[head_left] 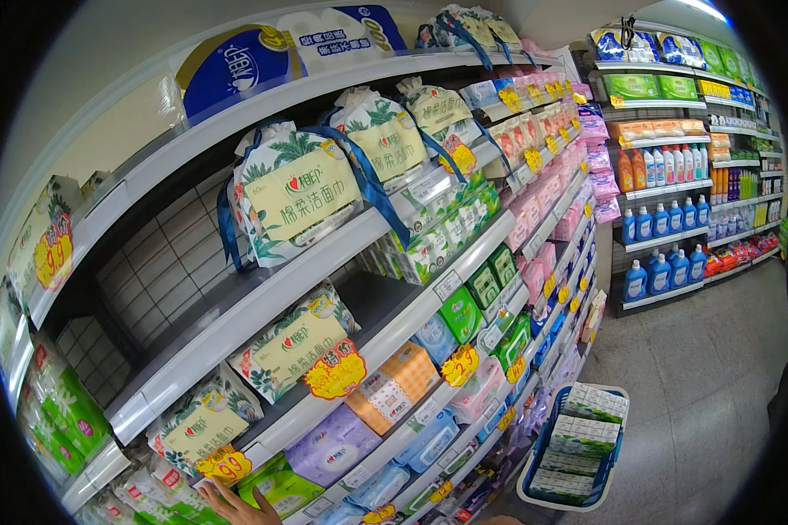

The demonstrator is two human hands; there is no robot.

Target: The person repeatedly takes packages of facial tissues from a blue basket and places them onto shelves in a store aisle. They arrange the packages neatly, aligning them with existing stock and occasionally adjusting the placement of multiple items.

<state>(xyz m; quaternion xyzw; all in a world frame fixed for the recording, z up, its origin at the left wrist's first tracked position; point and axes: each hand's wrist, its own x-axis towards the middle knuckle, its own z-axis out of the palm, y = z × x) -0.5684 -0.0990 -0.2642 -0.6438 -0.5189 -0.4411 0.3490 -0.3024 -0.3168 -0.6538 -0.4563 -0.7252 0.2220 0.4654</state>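
Note:
My left hand (238, 504) is at the bottom edge, its fingers spread over a shelf front and nothing held in it. Its fingertips are just below a yellow price tag (224, 464), close to a green tissue pack (280, 486); contact is unclear. Above the tag lies a leaf-patterned pack of cotton face towels (203, 426), and a similar pack (290, 341) is to its right. A sliver of skin at the bottom edge, probably my right hand (501, 520), is almost wholly cut off. Beside it, a purple tissue pack (331, 445) sits on the lower shelf.
A blue shopping basket (525, 476) with a pale rim stands on the tiled floor (683, 420), holding several green-and-white tissue packs (584, 433). Drawstring towel bags (295, 190) with blue ribbons hang over the upper shelf edge. Detergent bottles (660, 272) line the far shelves.

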